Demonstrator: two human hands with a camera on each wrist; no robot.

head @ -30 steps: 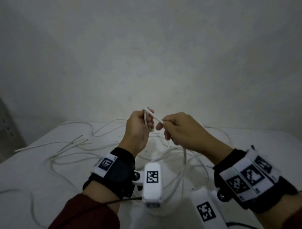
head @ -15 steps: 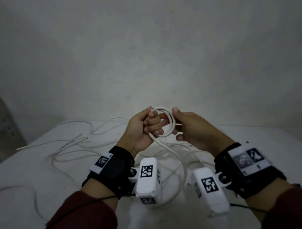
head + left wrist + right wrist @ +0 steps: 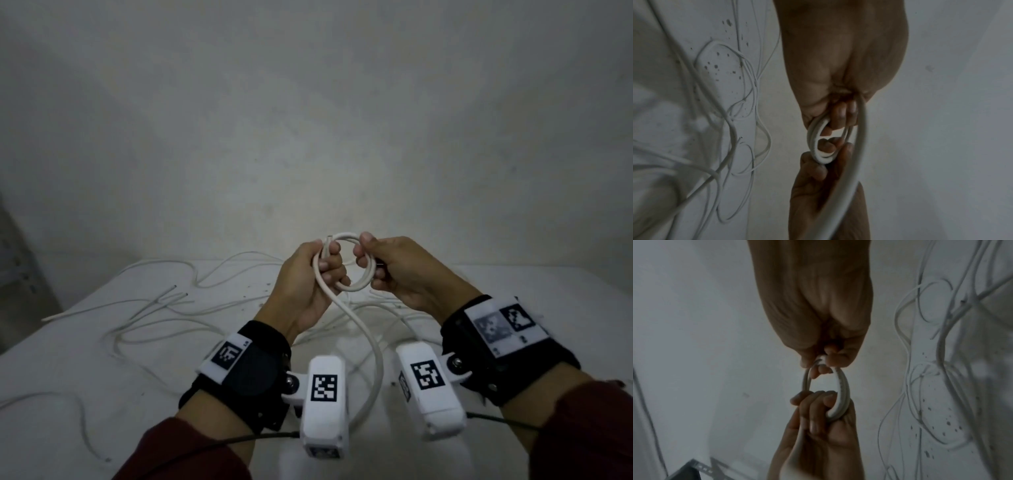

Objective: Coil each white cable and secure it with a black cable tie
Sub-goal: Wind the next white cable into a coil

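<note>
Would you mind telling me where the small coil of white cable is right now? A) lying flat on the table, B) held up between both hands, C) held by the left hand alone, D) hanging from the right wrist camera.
B: the left hand and the right hand each grip a side of the white cable coil, raised above the table.

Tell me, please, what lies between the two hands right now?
Only the small white cable coil: the left hand and the right hand each grip one side of it. The head view shows it best.
</note>
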